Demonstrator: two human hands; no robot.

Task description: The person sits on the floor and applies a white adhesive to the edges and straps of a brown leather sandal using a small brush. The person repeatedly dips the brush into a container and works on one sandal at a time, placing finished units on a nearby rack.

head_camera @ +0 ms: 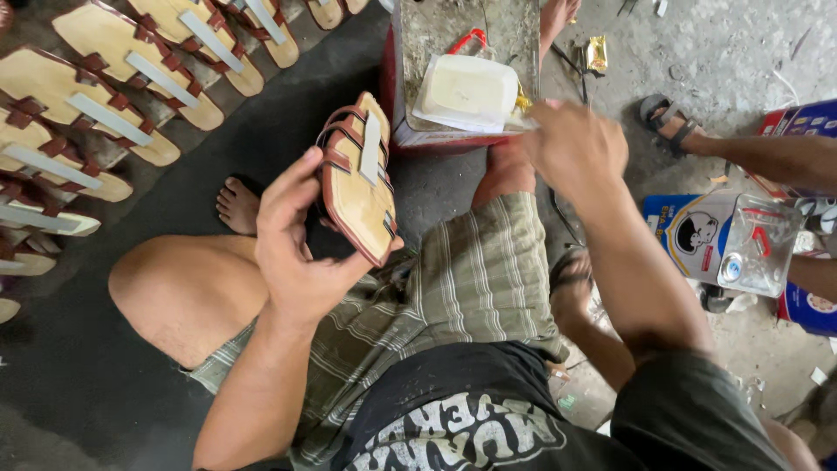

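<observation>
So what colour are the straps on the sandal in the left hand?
Reddish-brown straps on the tan flat sandal; head view.

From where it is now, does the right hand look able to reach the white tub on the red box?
Probably yes: the right hand hovers just beside the white tub, nothing between them, and it looks empty.

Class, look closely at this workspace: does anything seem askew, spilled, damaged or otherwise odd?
Nothing looks damaged. The left hand holds a brown-strapped sandal. Yellowish smears show beside the white tub on the red box, near the blurred right hand. Scraps litter the floor.
</observation>
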